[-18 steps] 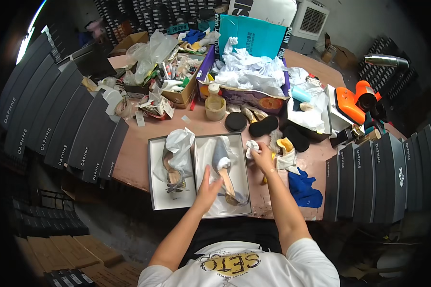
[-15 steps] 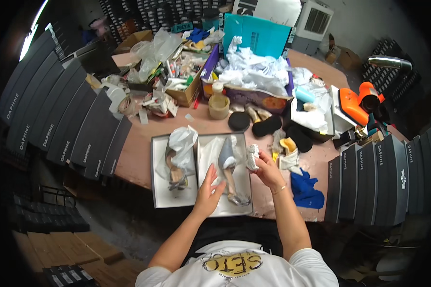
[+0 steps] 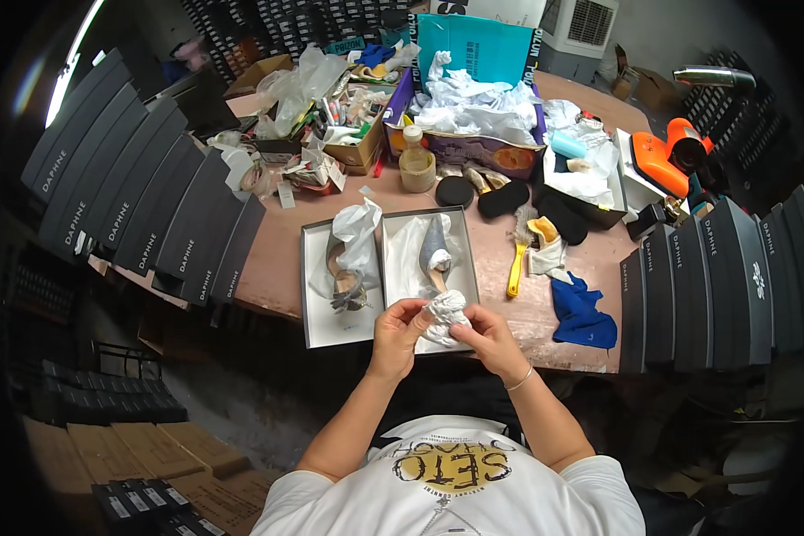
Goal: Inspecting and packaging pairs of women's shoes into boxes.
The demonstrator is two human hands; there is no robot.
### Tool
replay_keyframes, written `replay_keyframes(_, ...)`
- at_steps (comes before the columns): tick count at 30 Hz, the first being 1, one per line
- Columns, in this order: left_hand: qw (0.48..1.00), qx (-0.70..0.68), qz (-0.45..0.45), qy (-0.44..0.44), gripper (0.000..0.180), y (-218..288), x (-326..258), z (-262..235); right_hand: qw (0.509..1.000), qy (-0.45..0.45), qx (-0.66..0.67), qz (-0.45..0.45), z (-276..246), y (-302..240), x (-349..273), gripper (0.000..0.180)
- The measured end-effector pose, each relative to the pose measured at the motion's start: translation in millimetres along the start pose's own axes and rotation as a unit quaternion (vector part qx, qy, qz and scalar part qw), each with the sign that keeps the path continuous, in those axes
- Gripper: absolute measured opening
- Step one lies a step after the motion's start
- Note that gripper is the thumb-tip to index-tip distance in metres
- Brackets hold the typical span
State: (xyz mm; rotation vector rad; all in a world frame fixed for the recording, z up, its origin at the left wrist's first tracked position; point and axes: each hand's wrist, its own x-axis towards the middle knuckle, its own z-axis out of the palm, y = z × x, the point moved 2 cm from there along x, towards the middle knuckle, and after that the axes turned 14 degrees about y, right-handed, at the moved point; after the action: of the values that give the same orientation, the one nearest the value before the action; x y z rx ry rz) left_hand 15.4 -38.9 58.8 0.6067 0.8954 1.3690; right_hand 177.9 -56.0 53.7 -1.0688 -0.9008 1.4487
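Observation:
Just in front of me, my left hand (image 3: 398, 340) and my right hand (image 3: 492, 342) are both closed on a crumpled wad of white paper (image 3: 448, 310). It hangs over the near end of the right half of an opened shoe box (image 3: 473, 268). In that half lies a grey pointed shoe (image 3: 434, 238) with white stuffing in it; the paper and my hands cover its near end. The left half (image 3: 311, 314) holds a second shoe (image 3: 345, 284), strappy at its near end, partly under white tissue (image 3: 358, 230).
Right of the box lie a yellow-handled brush (image 3: 516, 270) and a blue cloth (image 3: 584, 312). Behind are black round pads (image 3: 455, 192), a bottle (image 3: 414, 161) and a purple carton (image 3: 539, 154) heaped with white paper. Dark shoe boxes (image 3: 156, 210) stand in rows at both sides.
My right hand has brought the white paper left and nearer to me. My left hand has joined it, closing from open. The whole view has shifted slightly.

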Motion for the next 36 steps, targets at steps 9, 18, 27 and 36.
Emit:
replay_keyframes(9, 0.995, -0.047, -0.089, 0.012, 0.039, 11, -35, -6, 0.994, 0.085, -0.015, -0.073, 1, 3, -14, 0.013)
replay_keyframes(18, 0.988, -0.049, -0.135, -0.061, 0.019, -15, -43, -30, 0.963, -0.018, 0.253, 0.088, 15, 31, -39, 0.014)
replay_keyframes(27, 0.987, 0.066, -0.137, -0.048, 0.022, -13, -42, -69, 0.876, 0.122, -0.385, -0.265, 5, -16, 44, 0.014)
replay_keyframes(36, 0.984, 0.036, -0.155, -0.079, 0.022, -29, -25, -56, 0.551, -0.068, -0.739, -0.381, 15, 35, 147, 0.012)
